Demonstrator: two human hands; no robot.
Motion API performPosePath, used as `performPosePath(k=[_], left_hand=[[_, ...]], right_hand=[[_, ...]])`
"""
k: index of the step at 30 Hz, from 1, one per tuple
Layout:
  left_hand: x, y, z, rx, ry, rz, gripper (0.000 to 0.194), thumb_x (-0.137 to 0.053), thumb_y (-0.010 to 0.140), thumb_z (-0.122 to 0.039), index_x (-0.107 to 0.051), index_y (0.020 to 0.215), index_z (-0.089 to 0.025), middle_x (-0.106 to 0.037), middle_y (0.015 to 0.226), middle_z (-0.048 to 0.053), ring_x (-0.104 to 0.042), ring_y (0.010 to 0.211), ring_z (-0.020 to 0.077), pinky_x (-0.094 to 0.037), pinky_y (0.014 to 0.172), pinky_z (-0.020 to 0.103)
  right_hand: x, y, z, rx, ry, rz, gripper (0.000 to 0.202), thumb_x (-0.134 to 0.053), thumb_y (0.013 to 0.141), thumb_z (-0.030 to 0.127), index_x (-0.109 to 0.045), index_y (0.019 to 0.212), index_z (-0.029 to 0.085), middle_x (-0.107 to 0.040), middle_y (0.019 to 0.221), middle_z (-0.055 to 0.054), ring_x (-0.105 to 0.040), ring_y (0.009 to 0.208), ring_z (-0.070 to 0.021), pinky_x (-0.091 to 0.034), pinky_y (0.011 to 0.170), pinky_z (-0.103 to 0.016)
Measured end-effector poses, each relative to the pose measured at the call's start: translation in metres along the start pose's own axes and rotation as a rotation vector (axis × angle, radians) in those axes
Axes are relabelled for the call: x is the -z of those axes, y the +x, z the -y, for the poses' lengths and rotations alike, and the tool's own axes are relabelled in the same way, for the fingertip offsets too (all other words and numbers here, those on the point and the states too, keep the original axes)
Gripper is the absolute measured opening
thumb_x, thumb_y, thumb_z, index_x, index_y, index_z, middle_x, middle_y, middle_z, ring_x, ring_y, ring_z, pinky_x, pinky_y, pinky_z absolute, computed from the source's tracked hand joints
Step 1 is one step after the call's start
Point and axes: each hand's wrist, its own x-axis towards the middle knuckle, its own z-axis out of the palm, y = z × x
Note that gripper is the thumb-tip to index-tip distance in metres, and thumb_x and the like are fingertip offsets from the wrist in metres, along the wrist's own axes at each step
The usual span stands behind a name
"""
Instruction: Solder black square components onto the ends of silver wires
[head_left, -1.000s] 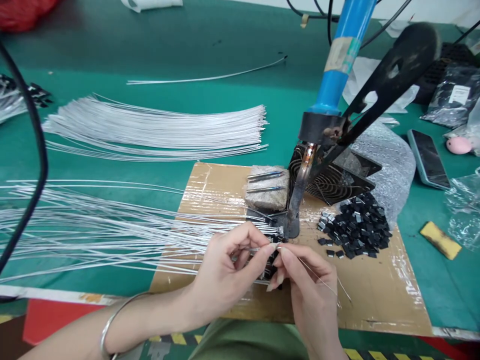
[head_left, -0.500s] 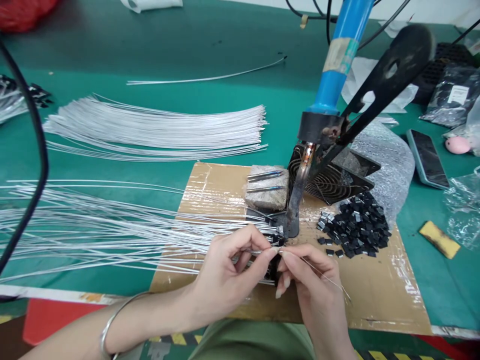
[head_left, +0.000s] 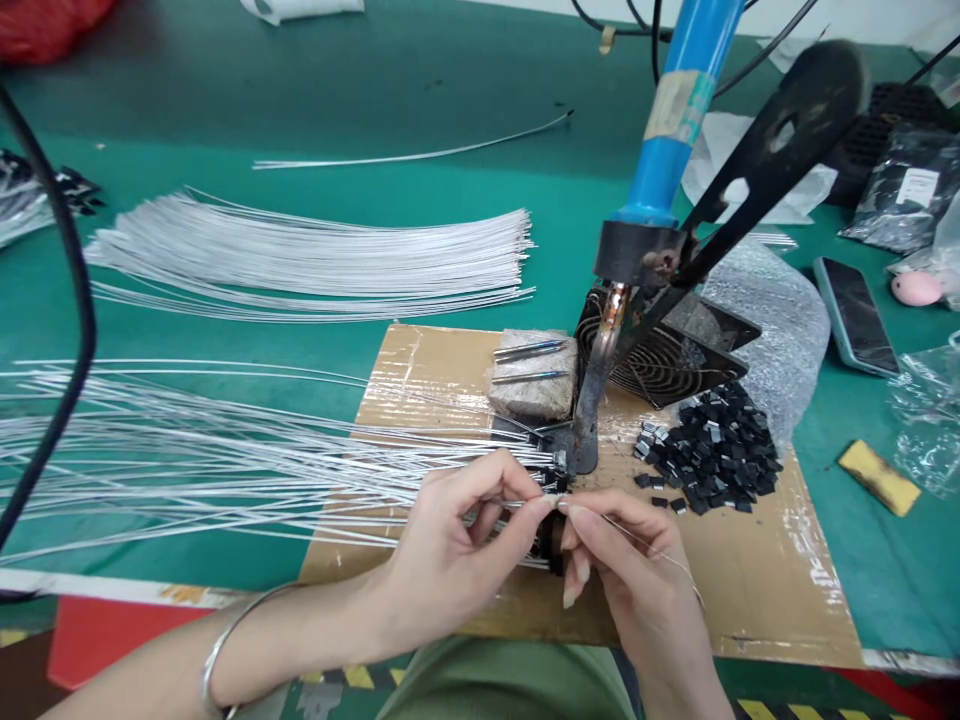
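Observation:
My left hand (head_left: 472, 545) pinches a thin white wire, its fingertips almost meeting those of my right hand (head_left: 637, 570). The right hand also grips in a pinch, with a thin strand (head_left: 660, 553) trailing across it toward the lower right. Just behind the fingertips, white wires (head_left: 300, 455) run from the left to a dark holder (head_left: 556, 545), partly hidden by my hands. Above them hangs a soldering iron (head_left: 600, 370) with a blue handle, held on a black bracket. Small black parts (head_left: 720, 450) lie heaped to the right.
Cardboard (head_left: 772, 590) lies under the work. A round fan (head_left: 660, 350) and a grey block (head_left: 532, 390) with metal pins stand behind. A wire bundle (head_left: 322, 245) lies back left. A phone (head_left: 855, 315) and yellow sponge (head_left: 877, 478) are at right.
My right hand has shifted slightly right and down, its lower fingers moving away from the holder. The left hand has hardly moved. The trailing strand now curves closer along the right hand.

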Motion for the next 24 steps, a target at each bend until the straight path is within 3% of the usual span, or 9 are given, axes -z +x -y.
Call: performPosePath(k=[10, 18, 24], left_hand=[[-0.001, -0.001, 0.002, -0.093, 0.074, -0.035, 0.019, -0.06, 0.095, -0.018, -0.065, 0.077, -0.017, -0.056, 0.06, -0.003, -0.033, 0.044, 0.0072, -0.025, 0.041, 0.022], [0.003, -0.001, -0.002, -0.047, 0.032, 0.07, 0.02, -0.059, 0.097, -0.021, -0.065, 0.078, -0.016, -0.05, 0.058, -0.004, -0.031, 0.045, 0.0073, -0.023, 0.041, 0.022], [0.003, 0.001, -0.002, 0.01, 0.002, 0.095, 0.023, -0.059, 0.097, -0.025, -0.064, 0.076, -0.017, -0.05, 0.057, -0.004, -0.028, 0.045, 0.0079, -0.02, 0.041, 0.024]], right_hand=[[0.005, 0.005, -0.005, 0.029, 0.029, 0.055, 0.017, -0.088, 0.08, 0.037, -0.084, 0.081, 0.021, -0.072, 0.065, 0.001, -0.065, 0.045, -0.0076, -0.057, 0.046, -0.015], [0.008, 0.01, 0.004, -0.041, 0.028, 0.1, 0.019, -0.09, 0.074, 0.033, -0.081, 0.069, 0.017, -0.07, 0.059, 0.0, -0.062, 0.04, -0.0081, -0.054, 0.042, -0.015], [0.008, 0.009, 0.006, -0.047, 0.012, 0.105, 0.02, -0.088, 0.077, 0.033, -0.08, 0.07, 0.017, -0.07, 0.06, 0.001, -0.062, 0.041, -0.0076, -0.053, 0.042, -0.015]])
